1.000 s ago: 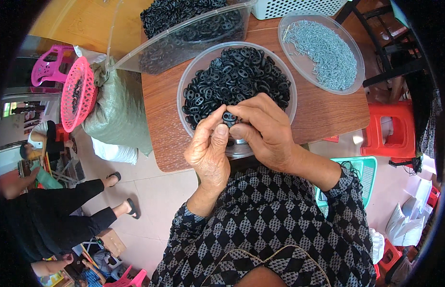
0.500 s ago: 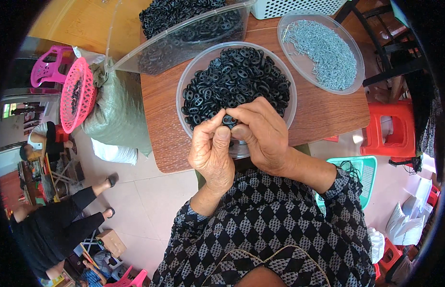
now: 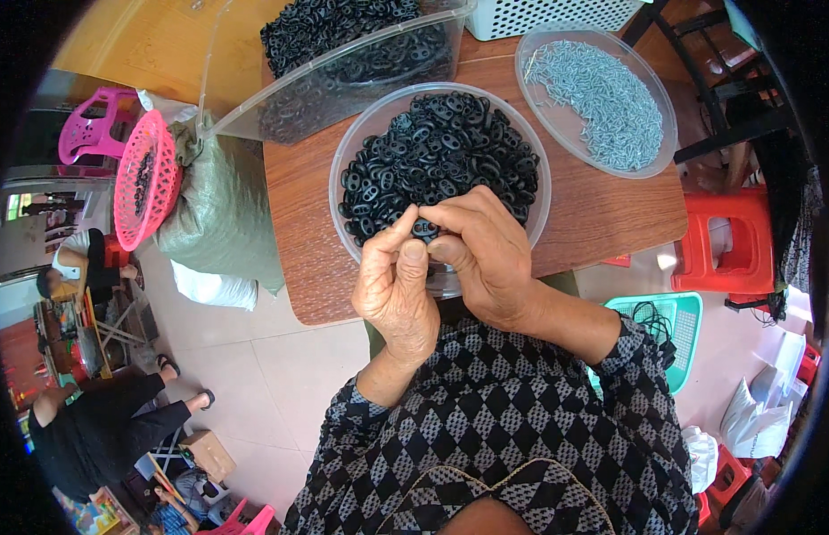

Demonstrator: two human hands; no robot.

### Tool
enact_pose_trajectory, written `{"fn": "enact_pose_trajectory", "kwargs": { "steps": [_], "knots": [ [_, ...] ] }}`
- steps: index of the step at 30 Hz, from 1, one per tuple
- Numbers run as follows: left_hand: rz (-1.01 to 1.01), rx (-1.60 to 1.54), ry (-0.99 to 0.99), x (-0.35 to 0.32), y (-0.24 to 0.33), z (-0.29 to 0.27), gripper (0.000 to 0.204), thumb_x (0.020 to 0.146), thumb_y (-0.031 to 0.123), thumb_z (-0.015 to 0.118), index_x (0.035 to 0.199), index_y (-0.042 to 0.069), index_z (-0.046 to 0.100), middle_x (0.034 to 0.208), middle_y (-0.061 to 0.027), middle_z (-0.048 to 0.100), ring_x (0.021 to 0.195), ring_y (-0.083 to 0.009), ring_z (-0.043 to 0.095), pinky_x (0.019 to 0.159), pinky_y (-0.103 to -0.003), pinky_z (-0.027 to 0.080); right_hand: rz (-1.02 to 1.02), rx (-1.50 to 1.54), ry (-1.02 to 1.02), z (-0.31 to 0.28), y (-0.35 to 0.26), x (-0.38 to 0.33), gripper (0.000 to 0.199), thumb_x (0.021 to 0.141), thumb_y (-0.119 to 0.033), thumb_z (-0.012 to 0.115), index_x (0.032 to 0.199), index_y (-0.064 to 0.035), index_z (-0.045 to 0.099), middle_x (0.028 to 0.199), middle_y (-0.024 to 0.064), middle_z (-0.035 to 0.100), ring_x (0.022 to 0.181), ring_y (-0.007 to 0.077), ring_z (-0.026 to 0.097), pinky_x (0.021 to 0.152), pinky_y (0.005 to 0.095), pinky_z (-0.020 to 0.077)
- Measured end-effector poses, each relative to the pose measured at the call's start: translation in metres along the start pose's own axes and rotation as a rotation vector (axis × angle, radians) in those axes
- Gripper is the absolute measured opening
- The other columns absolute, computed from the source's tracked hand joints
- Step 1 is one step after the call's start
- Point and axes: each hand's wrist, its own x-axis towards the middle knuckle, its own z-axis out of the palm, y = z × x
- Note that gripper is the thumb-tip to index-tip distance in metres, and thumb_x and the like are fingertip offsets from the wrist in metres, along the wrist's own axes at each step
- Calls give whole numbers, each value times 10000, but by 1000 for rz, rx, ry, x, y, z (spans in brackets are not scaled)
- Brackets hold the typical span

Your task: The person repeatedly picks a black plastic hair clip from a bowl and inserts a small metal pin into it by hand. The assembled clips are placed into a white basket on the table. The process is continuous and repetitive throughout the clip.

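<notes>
Fingers (image 3: 394, 234) of both hands close in a narrow pinch on one small black two-holed oval piece (image 3: 424, 228), its two openings facing up. The index finger and thumb of the left hand (image 3: 397, 290) grip it from the left; those of the right hand (image 3: 488, 259) grip it from the right, the index fingertips nearly meeting along its far edge. The remaining fingers curl behind and are partly hidden. The held piece lies over the near part of a round translucent tub (image 3: 547, 178), in which a heap of similar black pieces (image 3: 441, 134) rises in the middle. The tub stands on a brown wood-grain worktop (image 3: 615, 209) with rounded corners. Beyond it, to the left, a clear rectangular bin (image 3: 232, 98) contains a further mass of black pieces; to the right, an oval clear dish (image 3: 544, 107) holds many small blue-grey metallic rods (image 3: 606, 102), too fine to identify further. A white perforated basket (image 3: 557, 16) adjoins the far edge. Left of the worktop are a pale green woven sack (image 3: 223, 214) and a pink openwork basket (image 3: 168, 187) with a few dark pieces. To the right are a red plastic stool (image 3: 749, 241) and a mint-green basket (image 3: 689, 343) with dark cords. At lower left, a person in black (image 3: 102, 428) stands on the tiled floor (image 3: 281, 392).
</notes>
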Motion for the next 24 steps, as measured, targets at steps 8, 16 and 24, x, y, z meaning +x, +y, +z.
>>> {"fn": "enact_pose_trajectory", "kwargs": {
  "steps": [8,16,24],
  "knots": [
    [92,32,13,1,-5,6,230,886,110,573,1054,-46,579,919,-28,570,784,-48,493,707,-178,435,-74,-70,47,4,1,4,335,625,26,628,950,42,550,812,138,551,692,275,518,579,345,426],
    [111,73,36,3,-1,13,245,889,126,568,1059,-50,569,898,-22,553,771,-50,490,700,-177,434,-108,-86,75,2,0,9,338,634,9,644,954,42,543,825,136,549,697,273,516,576,344,422],
    [150,126,0,5,5,13,256,896,142,558,1059,-55,554,931,-37,549,796,-61,494,716,-179,431,4,-25,98,2,-7,7,319,662,3,637,967,23,544,863,140,549,741,285,509,620,352,423]
  ]
}}
